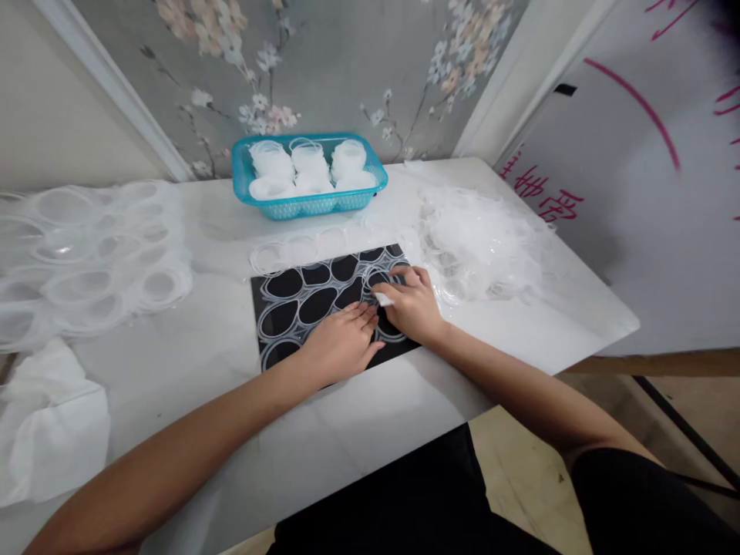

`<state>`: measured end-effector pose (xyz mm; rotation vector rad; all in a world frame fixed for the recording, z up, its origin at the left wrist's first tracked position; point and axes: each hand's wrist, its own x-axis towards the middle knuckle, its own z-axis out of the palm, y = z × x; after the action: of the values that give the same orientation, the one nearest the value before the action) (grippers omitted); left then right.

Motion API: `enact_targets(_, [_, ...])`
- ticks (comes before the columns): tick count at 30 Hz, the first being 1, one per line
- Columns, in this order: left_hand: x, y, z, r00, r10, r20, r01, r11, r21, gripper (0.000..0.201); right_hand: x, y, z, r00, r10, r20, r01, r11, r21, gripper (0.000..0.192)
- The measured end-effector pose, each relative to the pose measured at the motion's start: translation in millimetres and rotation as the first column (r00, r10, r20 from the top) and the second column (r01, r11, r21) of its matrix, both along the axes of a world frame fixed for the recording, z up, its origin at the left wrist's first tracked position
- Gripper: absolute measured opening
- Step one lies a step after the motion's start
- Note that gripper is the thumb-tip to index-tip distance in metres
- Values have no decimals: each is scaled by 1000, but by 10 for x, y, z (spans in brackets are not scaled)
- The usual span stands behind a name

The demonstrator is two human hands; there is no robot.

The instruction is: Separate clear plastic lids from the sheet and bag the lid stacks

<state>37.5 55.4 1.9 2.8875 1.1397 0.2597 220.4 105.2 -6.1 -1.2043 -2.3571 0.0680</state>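
Observation:
A black board point(317, 306) lies on the table under a clear sheet point(278, 317) patterned with rounded cut outlines. My left hand point(341, 339) rests flat on it near the front edge, fingers stretched towards the right. Close by, my right hand point(413, 304) is bent over the board's right part, its fingers around a small white piece point(382, 299); what kind of thing this is I cannot make out. Some pale ring outlines point(378, 279) show at the right fingertips. Beyond the board's far edge lie several thin clear rings point(301, 248) in a row.
A blue basket point(309, 210) with stacks of white rings stands at the back. Heaped clear scraps point(479, 239) lie to the right, ring-patterned clear sheets point(98, 262) to the left. White tissue point(58, 432) sits front left. A whiteboard point(636, 193) stands beyond the table's right edge.

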Motion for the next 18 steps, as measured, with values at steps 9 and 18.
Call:
enact_targets(9, [15,53,86,997,-11,82,13,1000,-17,40,613,352,202,855,-317,-410,370,927,55,16])
enact_targets(18, [404,386,86,995,-95,24,91,985,144,40,688,263,15,707,-349,-615,320,934,-161,15])
